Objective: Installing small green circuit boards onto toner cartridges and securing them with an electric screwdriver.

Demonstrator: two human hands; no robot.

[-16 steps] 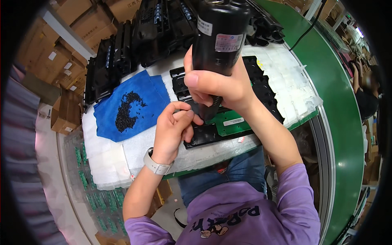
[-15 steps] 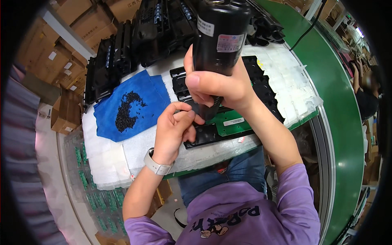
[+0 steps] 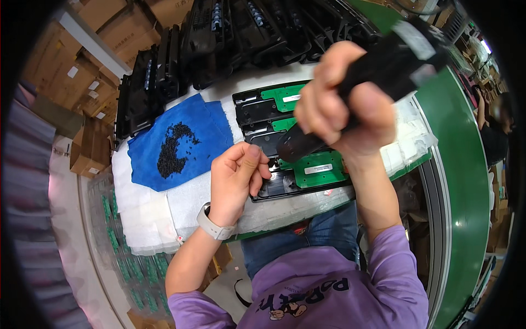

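My right hand is wrapped round a black power screwdriver, blurred by motion and tilted with its narrow nose down to the left. That nose hovers over a black plastic panel bearing several green circuit boards. At the panel's left edge, my left hand has thumb and forefinger pressed together; anything between them is too small to make out. Left of the panel lies a blue cloth with a heap of small black screws on it.
Large black plastic housings line the back of the table, which has a white foam covering. Cardboard boxes are stacked at the left. A green surface stretches along the right, with a person beyond it.
The screwdriver has gone from nearly upright to tilted, its top swinging right as my right hand moved right and turned. My left hand has stayed near the panel's left edge.
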